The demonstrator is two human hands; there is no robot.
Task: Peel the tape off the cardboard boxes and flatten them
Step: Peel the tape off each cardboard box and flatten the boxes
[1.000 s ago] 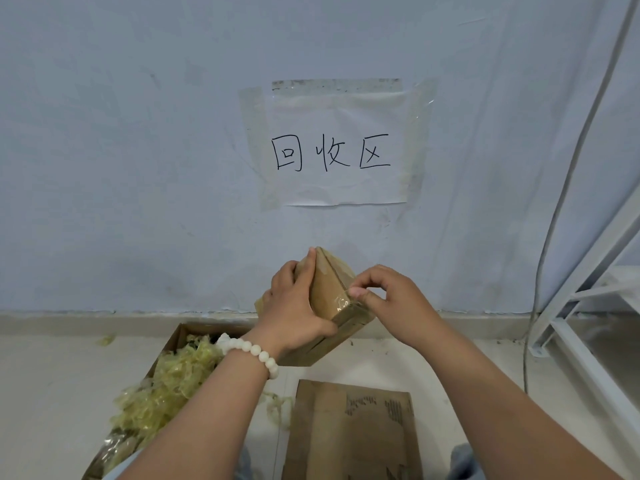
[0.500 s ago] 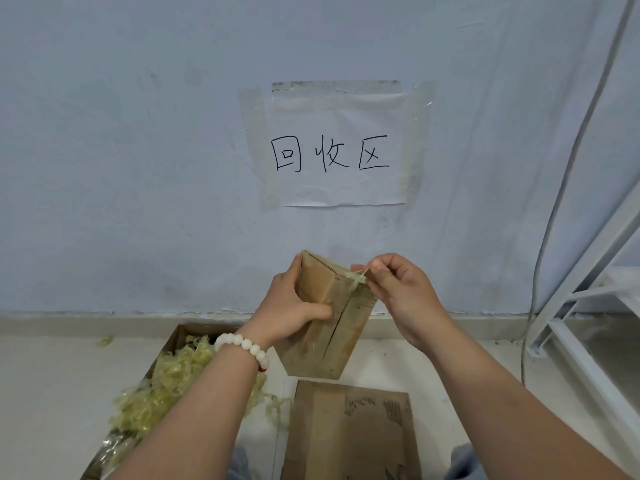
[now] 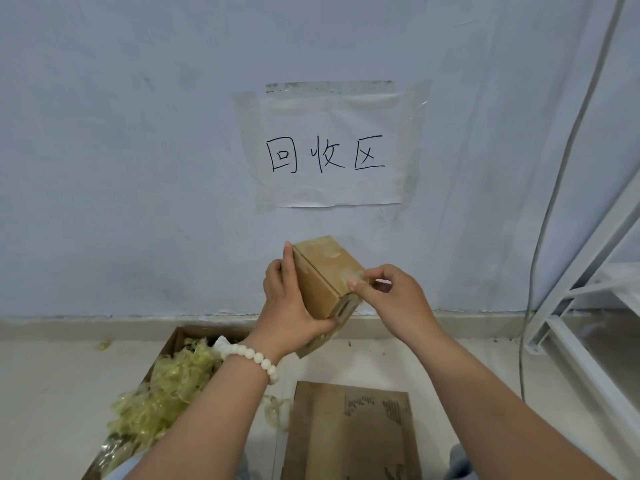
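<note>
- Nearest the camera, a flat brown cardboard sheet (image 3: 349, 434) with dark print on it lay on the pale floor (image 3: 52, 393), between the person's two forearms.
- To its left stood an open brown cardboard carton (image 3: 211, 332), heaped with yellowish crumpled tape strips (image 3: 173, 386); a few strips lay on the floor between the carton and the sheet.
- A white bead bracelet (image 3: 251, 356) circled the left wrist.
- The left hand (image 3: 291, 303) gripped a small brown cardboard box (image 3: 325, 275) from its left side and underneath. The fingers were curled round it, and one fingertip reached the top left corner.
- The box was held in the air above the floor, tilted, in front of the wall's base, with a loose flap hanging below the left palm.
- The right hand (image 3: 398, 299) met the box at its right corner, where thumb and curled forefinger pinched the clear tape (image 3: 334, 258) that covered the upper face.
- Behind, a white paper sign (image 3: 332, 150) with three handwritten characters was taped to the pale blue wall (image 3: 121, 133).
- At the far right, a white metal frame (image 3: 588, 271) leaned beside a grey cable (image 3: 554, 202) running down the wall.
</note>
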